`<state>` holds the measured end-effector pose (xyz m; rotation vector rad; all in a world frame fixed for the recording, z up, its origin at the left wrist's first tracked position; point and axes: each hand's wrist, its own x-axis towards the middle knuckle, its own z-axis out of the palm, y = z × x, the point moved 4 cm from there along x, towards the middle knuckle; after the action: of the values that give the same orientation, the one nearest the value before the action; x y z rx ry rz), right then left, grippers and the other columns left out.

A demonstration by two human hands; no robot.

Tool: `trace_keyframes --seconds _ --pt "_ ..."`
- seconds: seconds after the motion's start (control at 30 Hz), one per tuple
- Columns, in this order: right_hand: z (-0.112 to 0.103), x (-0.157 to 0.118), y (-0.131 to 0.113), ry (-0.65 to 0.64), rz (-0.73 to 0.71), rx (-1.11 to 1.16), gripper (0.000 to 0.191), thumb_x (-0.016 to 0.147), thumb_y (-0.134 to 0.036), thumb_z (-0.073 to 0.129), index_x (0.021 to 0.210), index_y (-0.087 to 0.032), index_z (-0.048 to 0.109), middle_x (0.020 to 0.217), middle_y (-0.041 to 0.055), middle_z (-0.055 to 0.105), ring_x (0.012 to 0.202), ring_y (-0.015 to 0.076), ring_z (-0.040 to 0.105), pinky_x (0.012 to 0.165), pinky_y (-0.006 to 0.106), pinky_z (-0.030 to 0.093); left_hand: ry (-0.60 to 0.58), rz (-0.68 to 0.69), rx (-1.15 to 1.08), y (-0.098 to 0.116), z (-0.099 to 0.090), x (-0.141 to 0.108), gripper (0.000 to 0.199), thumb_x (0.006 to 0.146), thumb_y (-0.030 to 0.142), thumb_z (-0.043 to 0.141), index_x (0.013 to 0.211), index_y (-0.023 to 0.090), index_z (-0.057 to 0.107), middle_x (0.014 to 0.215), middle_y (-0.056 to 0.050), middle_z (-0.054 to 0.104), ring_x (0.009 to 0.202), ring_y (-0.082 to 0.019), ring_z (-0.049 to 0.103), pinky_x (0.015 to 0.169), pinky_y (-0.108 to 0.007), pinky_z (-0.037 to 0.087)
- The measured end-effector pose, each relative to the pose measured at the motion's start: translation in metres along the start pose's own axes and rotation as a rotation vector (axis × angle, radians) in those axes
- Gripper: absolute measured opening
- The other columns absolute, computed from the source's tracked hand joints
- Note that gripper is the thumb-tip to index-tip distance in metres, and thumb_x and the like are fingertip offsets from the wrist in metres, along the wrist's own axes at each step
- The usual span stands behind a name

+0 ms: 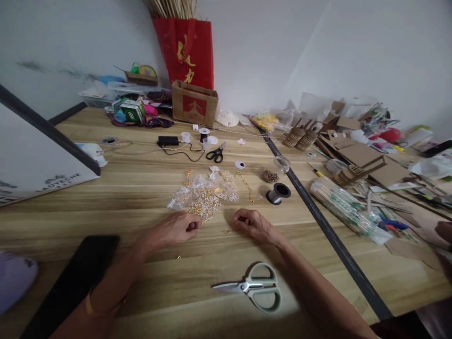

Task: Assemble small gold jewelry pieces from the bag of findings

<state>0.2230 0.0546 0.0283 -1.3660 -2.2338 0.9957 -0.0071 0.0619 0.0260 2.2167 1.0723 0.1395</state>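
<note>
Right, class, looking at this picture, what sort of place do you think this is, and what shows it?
Probably a craft or jewellery-making workspace: a wooden table bearing a heap of small gold and clear pieces, a spool of fine grey strand and pale-handled scissors.

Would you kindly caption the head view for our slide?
Left hand and right hand near small shiny pieces, pale-handled scissors nearby.

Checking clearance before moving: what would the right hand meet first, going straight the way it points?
Probably the shiny bead pile, ahead and leftward of the right hand, though depth is unclear here.
</note>
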Motion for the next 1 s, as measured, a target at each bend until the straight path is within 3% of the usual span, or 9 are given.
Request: trace_keyframes --seconds 0.2,0.4,0.53,0.63,0.77,1.0 --pt "0.002 0.005 -0.008 0.043 -0.022 0.067 0.014 0.085 -0.022 0.049 0.084 -0.014 0.06 0.072 0.0003 0.059 0.064 0.0103 0.05 0.057 0.019 0.037 -0.005 0.009 -0.048 0.007 -0.002 -0.001 0.013 0.069 0.012 0.045 0.065 0.016 0.056 0.057 0.003 0.05 0.053 -0.009 0.041 0.053 -0.02 0.03" --pt "0.026 0.012 -0.032 -0.013 -0.069 0.254 0.016 0.083 -0.025 0.056 0.097 -0.017 0.057 0.081 0.0004 0.06 0.067 0.0103 0.053 0.057 0.019 0.039 0.014 0.002 -0.086 0.015 0.003 0.001 0.012 0.069 0.013 0.046 0.065 0.016 0.058 0.055 0.004 0.051 0.051 -0.008 0.041 0.052 -0.019 0.03" --pt "0.043 0.015 -0.044 -0.056 -0.083 0.327 0.02 0.079 -0.022 0.061 0.098 -0.017 0.055 0.078 -0.0007 0.059 0.066 0.0101 0.053 0.057 0.019 0.041 0.09 0.003 -0.125 0.017 0.005 0.004 0.012 0.07 0.013 0.049 0.067 0.016 0.06 0.058 0.003 0.055 0.052 -0.009 0.044 0.052 -0.019 0.032" --pt "0.048 0.015 -0.045 -0.009 -0.1 0.388 0.014 0.079 -0.021 0.06 0.092 -0.017 0.055 0.076 -0.0014 0.059 0.065 0.0092 0.052 0.057 0.018 0.041 0.147 -0.016 -0.151 0.018 0.008 0.006 0.011 0.07 0.014 0.051 0.066 0.015 0.061 0.059 0.002 0.058 0.053 -0.009 0.047 0.052 -0.02 0.033" --pt "0.049 0.014 -0.041 0.086 -0.107 0.358 0.005 0.079 -0.02 0.059 0.082 -0.016 0.058 0.072 -0.0013 0.058 0.065 0.0096 0.052 0.058 0.018 0.04 0.171 -0.017 -0.184 0.019 0.011 0.008 0.011 0.07 0.013 0.051 0.065 0.015 0.061 0.06 0.001 0.06 0.054 -0.01 0.049 0.054 -0.02 0.035" --pt "0.048 0.01 -0.038 0.12 -0.132 0.224 0.007 0.082 -0.019 0.055 0.079 -0.015 0.061 0.071 0.0 0.06 0.064 0.0105 0.053 0.058 0.019 0.039 0.159 -0.06 -0.198 0.02 0.016 0.009 0.012 0.07 0.013 0.05 0.068 0.015 0.062 0.064 0.0 0.063 0.059 -0.011 0.052 0.057 -0.021 0.038"
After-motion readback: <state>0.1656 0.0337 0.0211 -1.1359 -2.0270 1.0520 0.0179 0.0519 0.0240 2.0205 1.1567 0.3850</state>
